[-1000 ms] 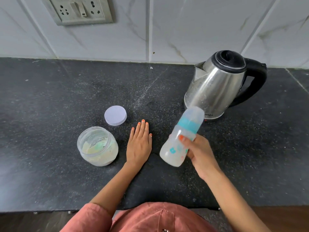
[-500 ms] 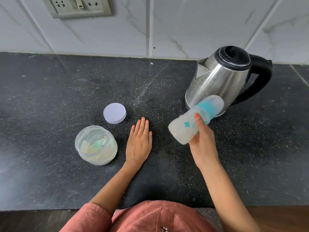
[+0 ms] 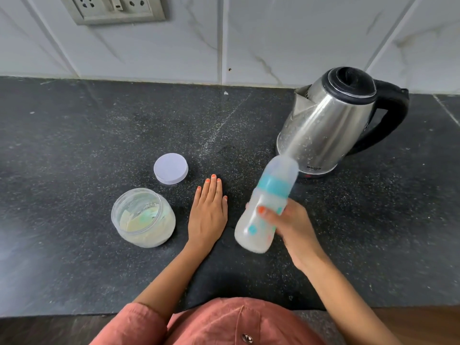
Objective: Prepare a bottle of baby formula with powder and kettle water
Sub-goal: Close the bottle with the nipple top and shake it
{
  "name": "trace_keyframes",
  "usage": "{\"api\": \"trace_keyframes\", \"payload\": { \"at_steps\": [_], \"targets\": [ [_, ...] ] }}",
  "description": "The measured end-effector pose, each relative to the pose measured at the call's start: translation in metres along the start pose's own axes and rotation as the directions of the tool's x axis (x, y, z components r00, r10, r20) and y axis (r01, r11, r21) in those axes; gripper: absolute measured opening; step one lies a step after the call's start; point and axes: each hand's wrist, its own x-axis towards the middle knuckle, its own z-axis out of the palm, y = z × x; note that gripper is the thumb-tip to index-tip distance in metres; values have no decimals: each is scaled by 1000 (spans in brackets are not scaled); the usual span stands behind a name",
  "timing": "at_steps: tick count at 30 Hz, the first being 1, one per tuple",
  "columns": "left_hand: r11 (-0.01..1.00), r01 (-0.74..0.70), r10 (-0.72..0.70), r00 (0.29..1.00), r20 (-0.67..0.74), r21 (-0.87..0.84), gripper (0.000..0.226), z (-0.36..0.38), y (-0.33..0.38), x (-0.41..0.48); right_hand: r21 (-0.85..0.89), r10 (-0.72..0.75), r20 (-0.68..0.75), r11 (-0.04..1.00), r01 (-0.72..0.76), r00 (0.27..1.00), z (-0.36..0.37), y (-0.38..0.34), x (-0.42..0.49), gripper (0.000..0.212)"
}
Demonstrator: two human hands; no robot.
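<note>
Closest in, a pink shirt (image 3: pixel 224 322) fills the bottom edge, with both arms reaching out over the dark speckled counter (image 3: pixel 74 145). The right hand (image 3: pixel 291 225) grips the baby bottle (image 3: pixel 267 200) round its body, thumb across the front, holding it off the counter and tilted so the base points back toward the person and the capped top leans toward the kettle. The bottle is blurred; its body looks cloudy white inside, with a teal collar under a clear cap. The left hand (image 3: pixel 209 212) lies flat on the counter just beside it, fingers straight and together, holding nothing. Left of that hand stands an open clear jar (image 3: pixel 159 232) partly filled with pale yellowish powder, with a green-tinted shape in it that is too unclear to name. Its white lid (image 3: pixel 170 171) lies flat just behind, apart from the jar. Further back on the right sits the steel kettle (image 3: pixel 323 128) — black lid closed, handle to the right, contents hidden. Behind is the tiled wall (image 3: pixel 298 33) with a socket plate (image 3: pixel 112 6) at upper left.
</note>
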Motion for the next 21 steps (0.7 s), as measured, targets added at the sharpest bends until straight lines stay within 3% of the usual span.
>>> {"api": "trace_keyframes", "payload": {
  "at_steps": [2,3,5,7,9,12,13,15,17,19,21],
  "targets": [
    [1000,2,-2,1000,-4,6,50,0,0,1,-87,18,58,996,-13,998,-5,-1,-3,55],
    [1000,7,-7,1000,-6,5,50,0,1,1,-26,6,21,1000,-6,1000,-8,-3,1,63],
    [1000,14,-14,1000,-9,1,50,0,1,0,265,15,-135,964,22,991,-13,-9,12,73],
    [1000,20,-20,1000,-4,0,50,0,2,0,429,2,-236,898,102,972,-12,-11,19,58],
    [1000,18,-18,1000,1,6,50,0,1,-1,351,11,-185,935,56,983,-4,-8,15,56],
    [1000,9,-9,1000,15,13,51,0,1,0,-18,64,-26,998,-65,998,4,-6,1,45],
    [1000,11,-11,1000,16,12,51,-1,1,0,-24,61,-32,998,-61,998,3,-8,1,46],
    [1000,15,-15,1000,10,7,51,-1,2,0,276,41,-123,961,-5,992,-3,-15,9,57],
    [1000,19,-19,1000,11,8,51,-1,2,0,499,13,-253,859,118,967,-5,-20,15,40],
    [1000,16,-16,1000,11,12,51,-1,1,0,444,5,-262,889,116,965,-1,-19,13,33],
    [1000,10,-10,1000,5,12,51,0,1,0,213,20,-154,977,13,988,2,-11,7,57]
  ]
}}
